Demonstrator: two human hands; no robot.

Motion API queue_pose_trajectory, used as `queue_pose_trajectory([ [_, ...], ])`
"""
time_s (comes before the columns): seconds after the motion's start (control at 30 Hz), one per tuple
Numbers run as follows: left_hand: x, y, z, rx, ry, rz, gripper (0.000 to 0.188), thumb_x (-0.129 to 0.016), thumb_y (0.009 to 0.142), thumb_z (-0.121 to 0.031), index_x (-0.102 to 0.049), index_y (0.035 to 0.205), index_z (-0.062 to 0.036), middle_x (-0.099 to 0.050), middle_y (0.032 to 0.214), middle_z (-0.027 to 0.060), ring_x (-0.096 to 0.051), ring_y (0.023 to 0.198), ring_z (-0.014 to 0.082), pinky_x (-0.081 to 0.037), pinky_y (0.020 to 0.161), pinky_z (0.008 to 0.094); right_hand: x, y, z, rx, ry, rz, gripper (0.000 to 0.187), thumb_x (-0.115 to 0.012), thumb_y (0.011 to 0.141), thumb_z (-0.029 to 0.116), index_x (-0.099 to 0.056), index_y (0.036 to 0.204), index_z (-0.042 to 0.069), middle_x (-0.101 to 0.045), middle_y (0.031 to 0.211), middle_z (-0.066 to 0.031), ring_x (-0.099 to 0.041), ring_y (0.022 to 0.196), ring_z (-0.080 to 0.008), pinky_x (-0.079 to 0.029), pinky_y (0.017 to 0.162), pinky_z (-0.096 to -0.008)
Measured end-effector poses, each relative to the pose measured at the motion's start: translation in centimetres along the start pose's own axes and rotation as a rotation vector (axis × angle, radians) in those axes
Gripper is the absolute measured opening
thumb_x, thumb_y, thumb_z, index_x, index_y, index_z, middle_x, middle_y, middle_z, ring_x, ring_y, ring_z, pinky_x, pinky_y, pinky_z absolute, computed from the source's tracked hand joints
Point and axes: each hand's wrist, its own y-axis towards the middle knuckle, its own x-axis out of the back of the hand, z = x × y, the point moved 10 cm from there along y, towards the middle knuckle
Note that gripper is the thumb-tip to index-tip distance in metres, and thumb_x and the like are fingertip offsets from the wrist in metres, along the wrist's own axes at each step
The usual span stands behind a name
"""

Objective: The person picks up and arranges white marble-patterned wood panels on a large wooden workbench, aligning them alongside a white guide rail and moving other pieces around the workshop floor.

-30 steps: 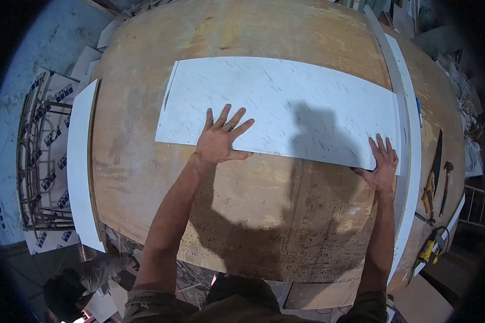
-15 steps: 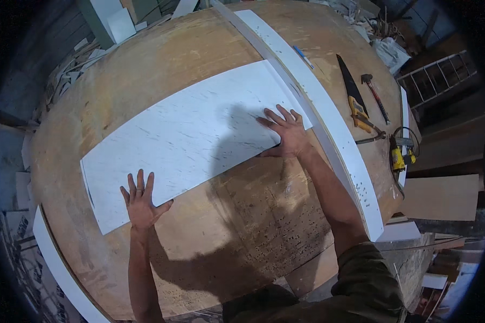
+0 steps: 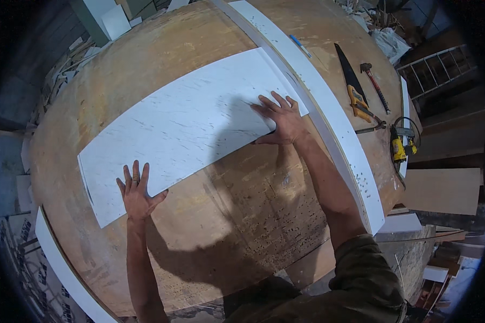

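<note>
A white board (image 3: 167, 124) with dark speckles and streaks lies flat on a large wooden worktable (image 3: 199, 237). My left hand (image 3: 137, 196) rests with spread fingers on its near edge toward the left end. Near the right end, my right hand (image 3: 285, 123) also lies open on the board, fingers apart, thumb along the near edge. Just right of that hand, a long white strip of board (image 3: 320, 99) runs from the far side to the near side, at the white board's right end. My shadow falls over the board's middle and the near tabletop.
Right of the strip lie a blue pen (image 3: 300, 46), a handsaw (image 3: 355, 94), a hammer (image 3: 376, 89), pincers (image 3: 373, 127) and a yellow power tool (image 3: 399, 148). Another white strip (image 3: 64, 269) leans at the lower left. A ladder (image 3: 436, 70) and scrap piles surround the table.
Both hands stay flat and spread on the board. The whole view has shifted slightly, and the board with both hands appears a little higher in the picture.
</note>
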Motion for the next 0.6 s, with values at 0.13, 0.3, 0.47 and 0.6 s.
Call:
queue_pose_trajectory([
  [0.13,-0.5,0.1,0.6,0.015,0.005,-0.012,0.104,-0.062,0.07,-0.08,-0.041,0.15,-0.0179,-0.029,0.16,0.013,-0.022,0.146,0.0465,-0.017,0.111,0.0725,-0.1,0.4,0.1,0.011,-0.02,-0.015,0.102,-0.075,0.056,0.078,-0.048,0.144,0.034,-0.039,0.155,0.0016,-0.026,0.147,-0.0273,-0.018,0.118,-0.0581],
  [0.3,-1.1,0.4,1.0,0.035,-0.023,-0.016,0.104,-0.067,0.068,-0.078,-0.042,0.151,-0.0208,-0.03,0.16,0.0112,-0.022,0.147,0.045,-0.017,0.11,0.0729,-0.6,1.0,0.1,-0.003,-0.022,0.014,0.102,-0.074,0.058,0.079,-0.049,0.144,0.032,-0.037,0.156,0.0019,-0.025,0.148,-0.0256,-0.018,0.118,-0.0567],
  [0.47,-1.2,0.6,1.2,0.019,-0.008,-0.03,0.103,-0.066,0.07,-0.075,-0.039,0.151,-0.0169,-0.03,0.159,0.0145,-0.024,0.146,0.0462,-0.018,0.111,0.0719,-0.7,1.7,0.3,0.01,-0.021,-0.006,0.101,-0.074,0.058,0.078,-0.049,0.144,0.032,-0.036,0.157,0.0027,-0.024,0.148,-0.025,-0.016,0.119,-0.0562],
  [0.6,-1.3,1.0,1.1,0.045,-0.03,-0.01,0.102,-0.067,0.07,-0.074,-0.04,0.151,-0.0182,-0.031,0.159,0.0139,-0.024,0.146,0.0457,-0.018,0.111,0.0716,-1.3,1.9,-0.1,-0.008,-0.028,0.007,0.102,-0.076,0.056,0.077,-0.05,0.143,0.032,-0.036,0.157,0.0031,-0.025,0.148,-0.025,-0.017,0.119,-0.056],
])
